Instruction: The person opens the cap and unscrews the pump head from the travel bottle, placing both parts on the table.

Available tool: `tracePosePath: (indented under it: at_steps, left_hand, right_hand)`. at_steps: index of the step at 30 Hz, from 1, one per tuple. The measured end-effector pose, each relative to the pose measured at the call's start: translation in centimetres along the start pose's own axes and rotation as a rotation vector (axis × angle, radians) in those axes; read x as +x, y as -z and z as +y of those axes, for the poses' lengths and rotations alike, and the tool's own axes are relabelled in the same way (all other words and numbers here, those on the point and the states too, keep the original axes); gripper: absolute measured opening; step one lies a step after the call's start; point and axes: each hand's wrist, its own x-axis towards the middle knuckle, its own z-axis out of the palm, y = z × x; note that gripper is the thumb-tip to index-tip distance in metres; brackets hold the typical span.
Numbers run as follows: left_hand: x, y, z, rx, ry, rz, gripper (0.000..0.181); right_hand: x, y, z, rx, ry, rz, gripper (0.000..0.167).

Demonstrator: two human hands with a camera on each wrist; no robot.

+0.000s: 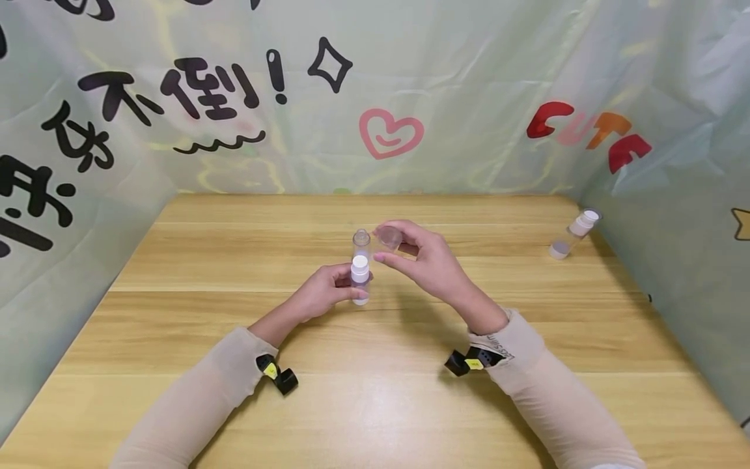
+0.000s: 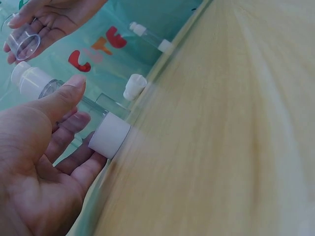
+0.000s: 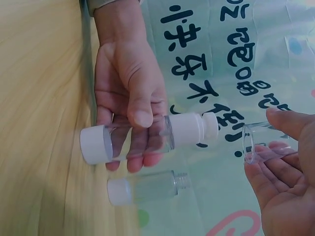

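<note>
My left hand (image 1: 321,292) grips a clear bottle (image 3: 142,137) with a white base and a white top, holding it upright between thumb and fingers. Whether its base touches the table I cannot tell. My right hand (image 1: 424,260) pinches a clear, hollow cap (image 2: 24,43) between thumb and fingers. The cap is apart from the bottle, just beyond its white top, with its rim towards it. Behind the held bottle stands a second clear bottle (image 3: 150,188) with a white base and a bare threaded neck.
A third clear bottle (image 1: 573,233) with white base and top stands at the table's far right. In the left wrist view a small white piece (image 2: 135,87), its kind unclear, is near the second bottle. Printed curtains (image 1: 469,98) surround the wooden table (image 1: 375,404).
</note>
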Motion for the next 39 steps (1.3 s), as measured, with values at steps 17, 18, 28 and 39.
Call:
tracePosePath:
  at_steps: [17, 18, 28, 39]
  left_hand:
    - [0.2, -0.1, 0.0, 0.012, 0.005, 0.005, 0.037]
    - [0.2, -0.1, 0.0, 0.011, 0.005, 0.004, 0.037]
    - [0.1, -0.1, 0.0, 0.003, 0.006, 0.006, 0.039]
    - [0.1, -0.1, 0.1, 0.015, 0.015, 0.013, 0.04]
  right_hand:
    - [-1.5, 1.2, 1.9, -0.052, -0.061, 0.014, 0.043]
    - [-1.6, 1.3, 2.0, -0.053, -0.068, 0.012, 0.044]
    - [-2.1, 1.8, 2.7, -0.065, -0.084, 0.01, 0.044]
    - [-2.7, 2.1, 4.3, -0.143, -0.078, -0.01, 0.043]
